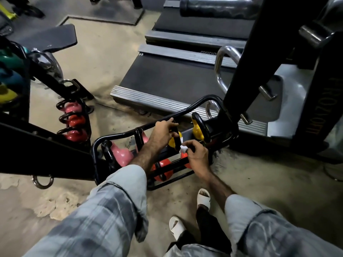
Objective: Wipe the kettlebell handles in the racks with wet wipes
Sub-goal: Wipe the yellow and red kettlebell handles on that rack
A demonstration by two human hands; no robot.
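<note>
Wiping is under way on one yellow kettlebell [173,142] seated in the upper row of the low floor rack [130,133]. Left hand [164,129] curls its fingers around the top of that kettlebell's black handle [176,138] and steadies it. Right hand [196,152] pinches a folded white wet wipe [182,148] between thumb and fingertips and presses it against the lower part of the same handle.

Progress cannot be read from the surfaces: no handle shows visible wetness or dirt. Judged from position alone, the job is at mid-rack. Second yellow kettlebell [198,129] sits just beside, to the right, untouched at this moment. Pink kettlebell [121,153] sits at the left end; red kettlebells [163,170] occupy the lower row. Taller rack [74,117] at left holds further pink and red units. Which of these are finished cannot be told.
</note>
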